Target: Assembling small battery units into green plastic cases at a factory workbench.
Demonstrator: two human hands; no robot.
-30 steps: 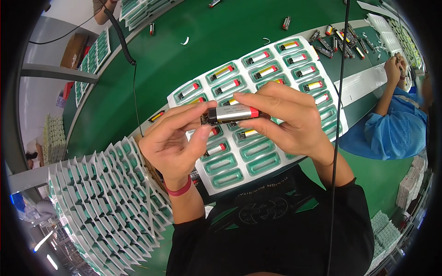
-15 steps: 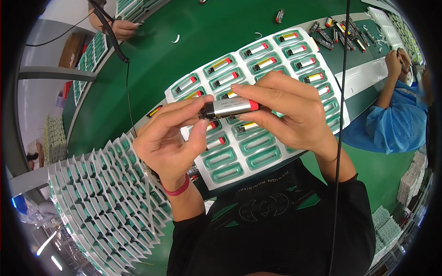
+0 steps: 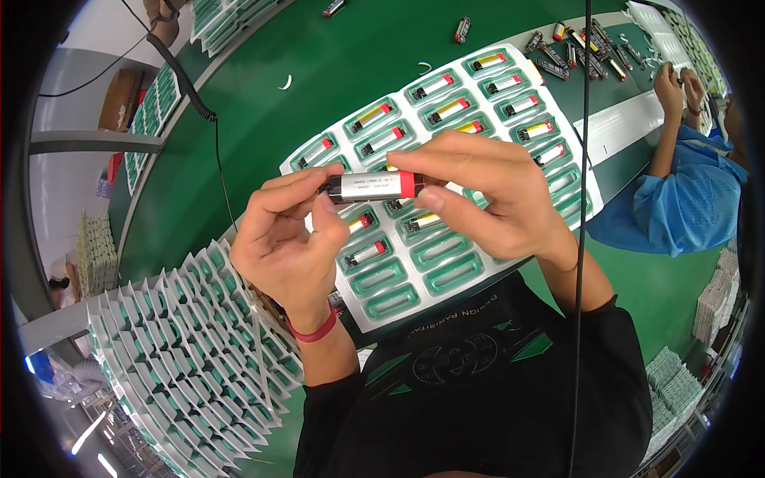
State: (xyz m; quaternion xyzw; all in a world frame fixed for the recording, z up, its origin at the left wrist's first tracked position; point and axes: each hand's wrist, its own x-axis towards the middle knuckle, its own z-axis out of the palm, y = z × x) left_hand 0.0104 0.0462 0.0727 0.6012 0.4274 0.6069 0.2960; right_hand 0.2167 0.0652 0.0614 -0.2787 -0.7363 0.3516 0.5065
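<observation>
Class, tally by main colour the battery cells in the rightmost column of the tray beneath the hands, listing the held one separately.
Yellow battery cells in the tray: 2
Silver battery cells there: 3
Held silver battery cell, between left hand and right hand: 1
Total: 6

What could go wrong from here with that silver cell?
Pinched near its ends by the left grip and right grip, the silver cell might slip onto the partly filled tray beneath. The black cable hanging in front of the right forearm could snag that arm.
</observation>
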